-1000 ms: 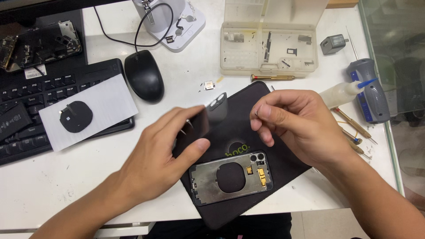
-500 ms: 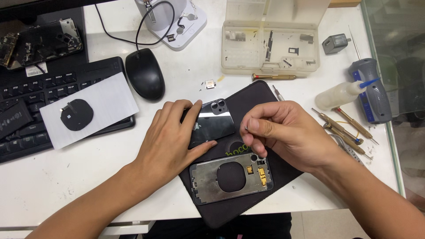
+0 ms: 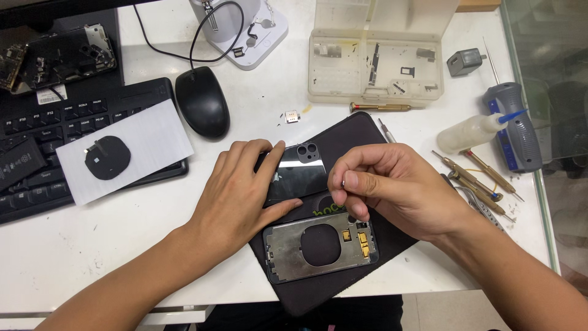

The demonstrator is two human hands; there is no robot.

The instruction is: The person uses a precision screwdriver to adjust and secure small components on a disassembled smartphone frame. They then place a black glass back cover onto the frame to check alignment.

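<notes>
Seen from the head camera: left hand (image 3: pixel 236 193) laid flat, fingers spread over a dark glass phone back (image 3: pixel 297 175), pinning it to the black mat (image 3: pixel 361 138). Right hand (image 3: pixel 392 190) just beside, thumb and forefinger pinched on something too small to tell. Below, touching neither hand, a metal phone frame (image 3: pixel 320 245) lying inside-up. Screwdrivers (image 3: pixel 474 175) near the right.

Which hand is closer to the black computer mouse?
The left hand. It rests on the dark phone back, just below and right of the mouse. The right hand sits farther right, over the dark mat.
</notes>
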